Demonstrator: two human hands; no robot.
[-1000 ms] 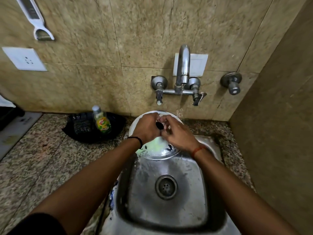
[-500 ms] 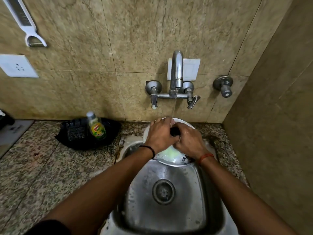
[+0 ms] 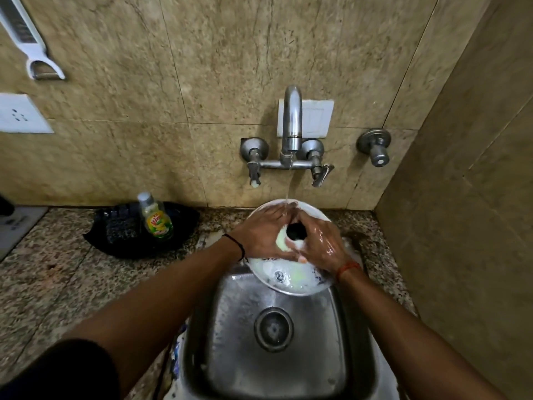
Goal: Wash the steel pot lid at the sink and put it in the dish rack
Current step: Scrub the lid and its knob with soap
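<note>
Mid-wash rn imo: the round steel pot lid w/ black knob (image 3: 291,280) sits centre frame, tilted over the back rim of the steel sink (image 3: 277,356), under a thin stream from the chrome wall tap (image 3: 292,122). Left hand (image 3: 261,236) lies flat, fingers together, on the lid; right hand (image 3: 320,245) is curled round the knob, wet. Suds still on it, so prob a full rinse next, then the rack, which isn't in frame btw.

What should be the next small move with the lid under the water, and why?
Probably tilt the lid so the water stream reaches its near edge: suds show there, while the stream lands on both hands beside the black knob.
</note>
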